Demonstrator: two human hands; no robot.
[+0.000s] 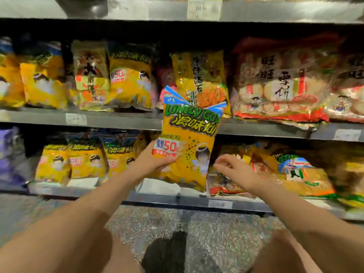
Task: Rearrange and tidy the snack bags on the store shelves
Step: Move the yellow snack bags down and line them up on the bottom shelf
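My left hand [152,159] grips a yellow "Lonely God" snack bag [194,138] by its lower left side and holds it upright in front of the shelves. Just right of the bag, my right hand [231,167] hovers with its fingers loosely spread and nothing in them, over red and yellow bags [228,186] on the lower shelf. Matching yellow bags [86,160] stand in a row on the lower shelf to the left. More of them [130,77] stand on the middle shelf.
Large red-and-white rice cracker bags [279,83] fill the middle shelf at right. A green and yellow bag [303,174] lies flat on the lower shelf at right. Purple bags [9,154] sit far left. Grey shelf edges [118,120] carry price tags. Speckled floor lies below.
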